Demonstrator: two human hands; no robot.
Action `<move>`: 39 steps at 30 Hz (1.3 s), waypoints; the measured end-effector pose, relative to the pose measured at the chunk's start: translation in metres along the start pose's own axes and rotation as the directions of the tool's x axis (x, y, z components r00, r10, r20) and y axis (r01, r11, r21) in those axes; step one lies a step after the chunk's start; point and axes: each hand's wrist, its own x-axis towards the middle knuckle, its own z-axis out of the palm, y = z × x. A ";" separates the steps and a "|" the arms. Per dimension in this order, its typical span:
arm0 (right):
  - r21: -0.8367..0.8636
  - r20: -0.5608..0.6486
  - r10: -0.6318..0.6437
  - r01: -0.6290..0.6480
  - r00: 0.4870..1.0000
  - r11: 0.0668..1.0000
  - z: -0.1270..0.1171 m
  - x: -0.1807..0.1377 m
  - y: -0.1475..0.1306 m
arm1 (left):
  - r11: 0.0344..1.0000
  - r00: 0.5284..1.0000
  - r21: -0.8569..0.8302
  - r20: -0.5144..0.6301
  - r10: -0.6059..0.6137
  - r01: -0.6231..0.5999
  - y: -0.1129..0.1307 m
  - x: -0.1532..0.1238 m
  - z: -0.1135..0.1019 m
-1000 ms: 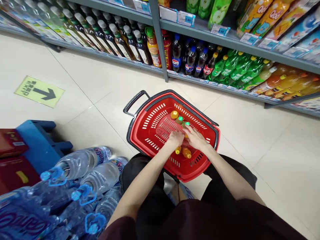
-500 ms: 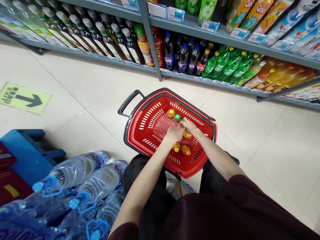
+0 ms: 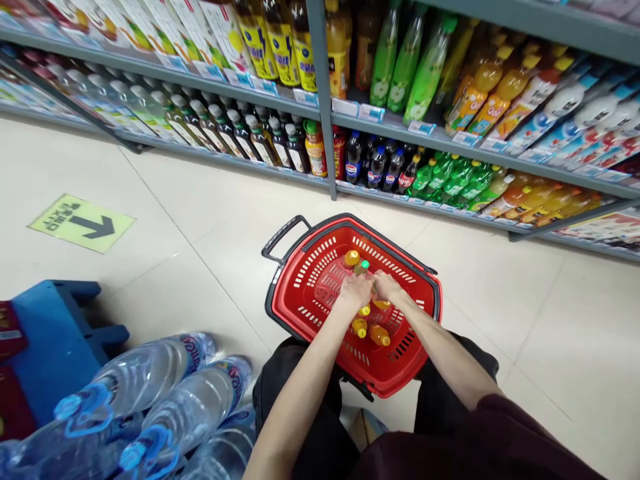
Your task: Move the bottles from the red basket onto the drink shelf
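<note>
A red shopping basket (image 3: 430,300) with black rims stands on the floor in front of my knees. Inside it are several small bottles: an orange-capped bottle (image 3: 352,259), a green-capped bottle (image 3: 362,267), and yellow-capped and orange ones such as the amber bottle (image 3: 380,335) nearer me. My left hand (image 3: 357,289) reaches down among them, its fingers curled over a bottle and mostly hidden. Close beside it, my right hand (image 3: 387,287) is also closed round a bottle, which the hands largely cover. The two hands nearly touch.
Drink shelves (image 3: 400,120) run across the far side, with soda and juice bottles on them. Large water bottles (image 3: 190,393) stand close at my left, near a blue pallet (image 3: 60,333). A yellow arrow sign (image 3: 83,223) lies on the tiled floor.
The view has tilted up, so more shelf shows and the basket appears lower and slightly right. Within the basket my hands have shifted slightly, uncovering a yellow cap below my left hand.
</note>
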 end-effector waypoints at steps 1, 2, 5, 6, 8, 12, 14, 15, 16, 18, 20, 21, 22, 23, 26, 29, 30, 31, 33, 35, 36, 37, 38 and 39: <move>-0.003 -0.011 0.016 -0.016 1.000 1.000 -0.004 -0.005 -0.006 | 1.000 1.000 -0.002 -0.019 -0.002 0.002 -0.002 -0.001 -0.001; -0.001 -0.023 0.031 -0.031 0.999 1.000 -0.009 -0.011 -0.011 | 1.000 0.999 -0.003 -0.038 -0.003 0.003 -0.004 -0.002 -0.002; 0.022 -0.087 0.032 -0.030 0.996 0.999 -0.032 -0.029 -0.023 | 1.000 0.996 -0.008 -0.087 0.001 -0.001 -0.008 -0.004 -0.005; 0.038 -0.115 0.017 -0.013 0.993 0.999 -0.042 -0.035 -0.025 | 1.000 0.995 -0.011 -0.101 0.004 -0.005 -0.009 -0.005 -0.006; 0.137 -0.175 -0.040 0.064 0.984 0.989 -0.062 -0.048 -0.027 | 0.999 0.992 -0.023 -0.126 0.022 -0.025 -0.010 -0.007 -0.008; 0.510 -0.265 -0.154 0.274 0.952 0.815 -0.094 -0.072 -0.025 | 0.991 0.982 -0.061 -0.152 0.111 -0.122 -0.015 -0.007 -0.013; 0.653 -0.281 -0.165 0.315 0.945 0.689 -0.103 -0.082 -0.020 | 0.960 0.956 -0.129 -0.196 0.220 -0.247 -0.019 -0.005 -0.015; 0.710 -0.282 -0.163 0.320 0.945 0.627 -0.106 -0.086 -0.017 | 0.931 0.931 -0.173 -0.236 0.276 -0.320 -0.021 -0.004 -0.016; 0.758 -0.275 -0.162 0.318 0.948 0.570 -0.109 -0.090 -0.013 | 0.896 0.903 -0.216 -0.285 0.323 -0.388 -0.022 -0.003 -0.017; 0.830 -0.261 -0.175 0.313 0.949 0.461 -0.113 -0.095 -0.004 | 0.834 0.855 -0.278 -0.369 0.365 -0.476 -0.021 -0.003 -0.019; 0.879 -0.300 -0.173 0.343 0.938 0.332 -0.113 -0.097 0.004 | 0.794 0.837 -0.334 -0.410 0.363 -0.508 -0.018 -0.005 -0.021; 0.888 -0.347 -0.152 0.377 0.925 0.265 -0.111 -0.097 0.008 | 0.777 0.835 -0.363 -0.422 0.355 -0.514 -0.015 -0.006 -0.023; 0.880 -0.408 -0.114 0.423 0.906 0.214 -0.109 -0.097 0.010 | 0.763 0.835 -0.391 -0.432 0.341 -0.514 -0.012 -0.008 -0.024; 0.858 -0.472 -0.064 0.475 0.879 0.194 -0.106 -0.096 0.012 | 0.754 0.836 -0.413 -0.444 0.322 -0.510 -0.009 -0.010 -0.026; 0.746 -0.630 0.017 0.600 0.776 0.288 -0.093 -0.095 0.013 | 0.750 0.845 -0.467 -0.484 0.227 -0.468 -0.002 -0.014 -0.029; 0.704 -0.637 -0.040 0.602 0.770 0.377 -0.077 -0.097 0.005 | 0.674 0.818 -0.548 -0.556 0.149 -0.496 0.000 -0.015 -0.028; 0.713 -0.613 -0.053 0.580 0.788 0.395 -0.071 -0.098 0.000 | 0.622 0.790 -0.570 -0.599 0.133 -0.536 -0.001 -0.014 -0.027; 0.724 -0.586 -0.052 0.551 0.809 0.414 -0.064 -0.098 -0.005 | 0.567 0.756 -0.584 -0.645 0.110 -0.581 -0.002 -0.014 -0.026; 0.758 -0.539 -0.001 0.485 0.843 0.437 -0.049 -0.098 -0.020 | 0.469 0.694 -0.598 -0.718 0.048 -0.650 -0.005 -0.013 -0.024; 0.815 -0.473 0.065 0.408 0.879 0.411 -0.035 -0.096 -0.034 | 0.396 0.667 -0.611 -0.745 0.008 -0.686 -0.006 -0.013 -0.022; 0.847 -0.430 0.086 0.369 0.899 0.383 -0.029 -0.095 -0.041 | 0.362 0.664 -0.616 -0.747 0.011 -0.699 -0.006 -0.013 -0.022; 0.874 -0.390 0.097 0.335 0.916 0.352 -0.026 -0.094 -0.047 | 0.323 0.666 -0.625 -0.746 0.023 -0.711 -0.006 -0.013 -0.022; 0.892 -0.364 0.108 0.313 0.925 0.326 -0.024 -0.094 -0.052 | 0.272 0.672 -0.640 -0.740 0.035 -0.718 -0.005 -0.012 -0.022; 0.900 -0.356 0.120 0.305 0.927 0.311 -0.024 -0.094 -0.055 | 0.211 0.685 -0.663 -0.728 0.041 -0.718 -0.004 -0.012 -0.022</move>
